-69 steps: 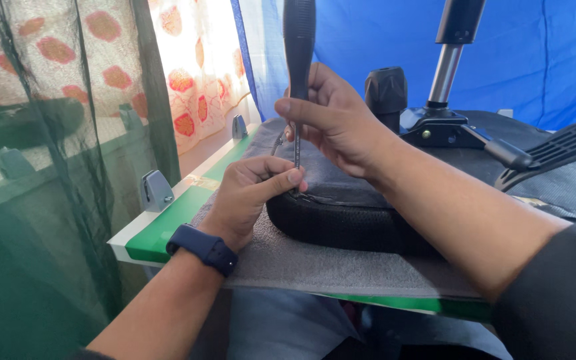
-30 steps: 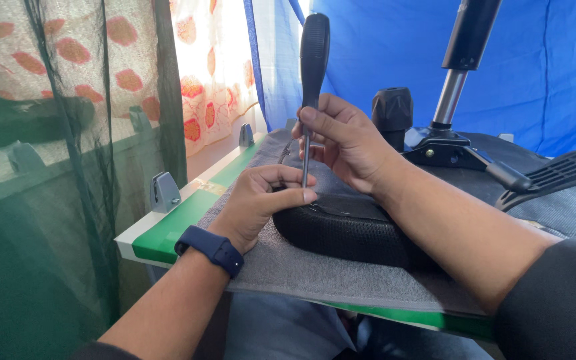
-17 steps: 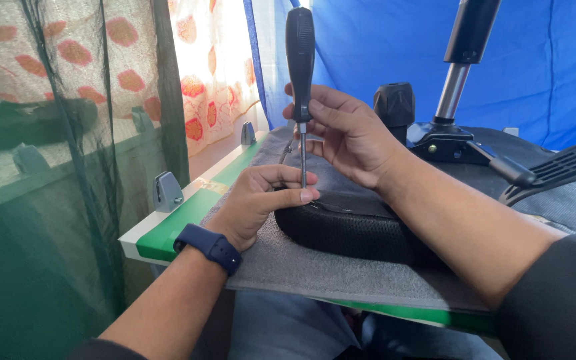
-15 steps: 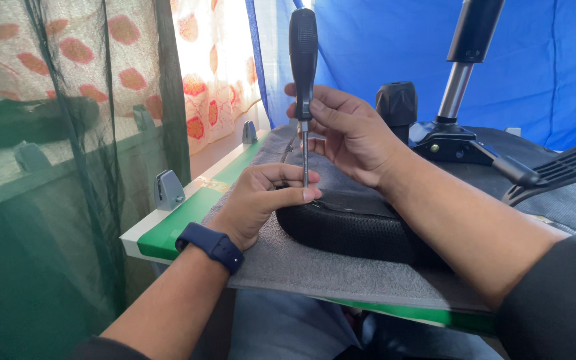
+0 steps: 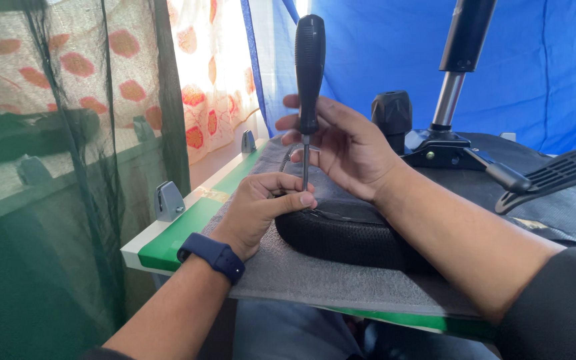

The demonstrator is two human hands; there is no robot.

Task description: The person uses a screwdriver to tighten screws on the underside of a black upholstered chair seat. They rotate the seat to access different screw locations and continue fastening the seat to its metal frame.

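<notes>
A black padded cushion lies on a grey felt mat over a green-edged table. My right hand grips a black-handled screwdriver held upright, its metal shaft pointing down at the cushion's near-left edge. My left hand rests on that edge, thumb and fingers pinched around the shaft's tip, a dark blue watch on the wrist. The tip itself is hidden by my fingers.
A chair base with a black-and-chrome gas cylinder, a black knob and a slatted lever lies behind the cushion. Two grey metal clamps sit on the table's left edge. Green netting hangs at left, blue tarp behind.
The screwdriver stays upright over the same spot; my right hand has shifted its fingers slightly around the handle's base. My left hand has kept its place on the cushion edge.
</notes>
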